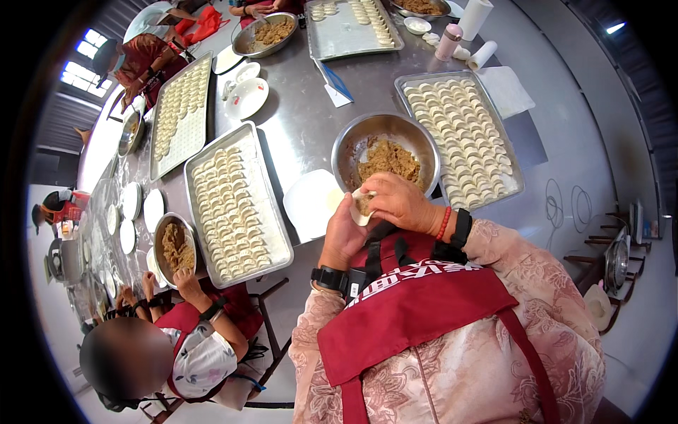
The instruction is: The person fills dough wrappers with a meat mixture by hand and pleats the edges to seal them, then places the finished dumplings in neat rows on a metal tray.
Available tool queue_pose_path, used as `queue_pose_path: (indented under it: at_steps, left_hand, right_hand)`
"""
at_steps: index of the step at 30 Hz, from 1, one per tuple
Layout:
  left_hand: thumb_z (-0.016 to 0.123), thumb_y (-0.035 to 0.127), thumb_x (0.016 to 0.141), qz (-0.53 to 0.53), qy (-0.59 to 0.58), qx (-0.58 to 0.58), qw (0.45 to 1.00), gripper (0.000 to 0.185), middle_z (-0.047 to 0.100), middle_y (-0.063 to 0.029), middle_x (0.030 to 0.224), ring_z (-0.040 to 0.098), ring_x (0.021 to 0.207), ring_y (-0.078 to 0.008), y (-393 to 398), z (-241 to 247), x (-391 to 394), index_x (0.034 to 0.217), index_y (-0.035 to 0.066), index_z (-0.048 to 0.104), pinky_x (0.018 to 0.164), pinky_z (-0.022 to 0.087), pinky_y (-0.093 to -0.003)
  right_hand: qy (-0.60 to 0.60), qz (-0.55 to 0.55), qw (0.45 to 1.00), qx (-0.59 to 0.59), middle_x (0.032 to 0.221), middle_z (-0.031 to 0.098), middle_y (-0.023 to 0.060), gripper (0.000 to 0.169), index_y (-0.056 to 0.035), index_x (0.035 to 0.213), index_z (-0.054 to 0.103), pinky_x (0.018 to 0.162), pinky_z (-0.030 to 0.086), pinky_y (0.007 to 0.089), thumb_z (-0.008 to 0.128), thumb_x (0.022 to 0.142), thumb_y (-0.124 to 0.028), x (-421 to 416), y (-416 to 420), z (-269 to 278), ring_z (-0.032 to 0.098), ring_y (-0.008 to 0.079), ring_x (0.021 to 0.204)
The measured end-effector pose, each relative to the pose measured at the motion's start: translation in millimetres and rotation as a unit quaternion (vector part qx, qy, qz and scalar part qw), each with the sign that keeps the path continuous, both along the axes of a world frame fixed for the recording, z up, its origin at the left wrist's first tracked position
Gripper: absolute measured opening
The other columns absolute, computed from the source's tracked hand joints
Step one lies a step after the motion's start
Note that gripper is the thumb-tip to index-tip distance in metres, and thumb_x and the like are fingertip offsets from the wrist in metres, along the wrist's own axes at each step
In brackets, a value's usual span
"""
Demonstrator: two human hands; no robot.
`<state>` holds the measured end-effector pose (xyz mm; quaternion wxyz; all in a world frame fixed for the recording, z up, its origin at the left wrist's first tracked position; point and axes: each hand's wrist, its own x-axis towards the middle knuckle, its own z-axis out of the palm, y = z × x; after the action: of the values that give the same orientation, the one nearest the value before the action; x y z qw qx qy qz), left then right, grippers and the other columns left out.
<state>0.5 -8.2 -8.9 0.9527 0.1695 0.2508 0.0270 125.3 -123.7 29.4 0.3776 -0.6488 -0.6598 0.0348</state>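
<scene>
A round dumpling wrapper [360, 213] with brown filling on it is held between both hands, over the near rim of a steel bowl [344, 153] of filling [389, 159]. My left hand [340, 233] supports the wrapper from the left, fingers and thumb at its edge. From the right, my right hand [400, 200] pinches the wrapper's edge, its fingertips partly covering the filling. Left of the bowl lies a white plate [310, 204] with what looks like a flat wrapper at its right side. A tray of shaped dumplings [461, 143] stands right of the bowl.
Another metal tray of dumplings [230, 212] stands to the left. Beyond are a white dish [247, 98], a folded blue and white card [335, 82], a pink bottle [448, 42] and paper rolls [482, 55]. A co-worker's hand [190, 286] is beside a filling bowl [175, 249] at lower left.
</scene>
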Motion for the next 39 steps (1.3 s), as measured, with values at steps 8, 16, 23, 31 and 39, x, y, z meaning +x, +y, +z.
queue_pose_path:
  at_steps: [8,16,23,31,39]
  left_hand:
    - [0.057,0.020,0.084,-0.055,-0.037,0.289,0.955,0.044,0.053,-0.0036,0.109,0.053,0.094,-0.0109,-12.1,19.7,-2.4,0.123,0.003,0.045,0.080,0.044,-0.0235]
    - [0.059,0.015,0.082,-0.026,-0.030,0.337,0.941,0.044,0.056,-0.0035,0.103,0.053,0.090,-0.0096,-19.4,23.0,-5.9,0.121,0.000,0.046,0.080,0.043,-0.0214]
    - [0.058,0.010,0.079,0.001,-0.007,0.501,0.865,0.044,0.056,-0.0074,0.108,0.054,0.097,-0.0153,-24.5,23.8,-3.5,0.120,-0.001,0.047,0.084,0.042,-0.0253]
    - [0.059,0.010,0.081,0.019,0.063,0.538,0.841,0.041,0.056,-0.0105,0.110,0.055,0.094,-0.0141,-22.9,26.2,-2.6,0.119,-0.001,0.048,0.079,0.045,-0.0249]
    - [0.059,0.009,0.083,0.074,0.039,0.525,0.847,0.041,0.057,-0.0074,0.104,0.056,0.087,-0.0114,-26.0,24.0,5.2,0.121,0.000,0.047,0.075,0.048,-0.0236]
  right_hand:
    - [0.174,-0.078,0.982,-0.002,0.096,0.055,0.0068,0.009,-0.0044,0.072,0.057,0.082,0.041,0.0340,0.061,0.070,-0.012,-2.8,10.4,-1.9,0.050,0.0252,0.095]
    - [0.209,-0.120,0.971,0.003,0.097,0.056,0.0070,0.011,-0.0041,0.074,0.056,0.085,0.039,0.0339,0.062,0.069,-0.012,-12.3,9.0,3.2,0.049,0.0251,0.096]
    - [0.179,-0.086,0.980,-0.013,0.098,0.055,0.0077,0.014,-0.0034,0.075,0.056,0.084,0.040,0.0336,0.062,0.068,-0.014,-9.2,2.9,3.1,0.049,0.0267,0.096]
    - [0.209,-0.176,0.962,-0.002,0.098,0.056,0.0093,0.022,-0.0018,0.089,0.059,0.079,0.043,0.0317,0.065,0.070,-0.012,-14.5,-1.0,15.0,0.054,0.0236,0.091]
    - [0.335,-0.195,0.922,-0.009,0.072,0.059,0.0090,0.013,-0.0019,0.079,0.061,0.063,0.045,0.0308,0.061,0.074,-0.014,-14.3,-3.6,11.0,0.058,0.0232,0.070]
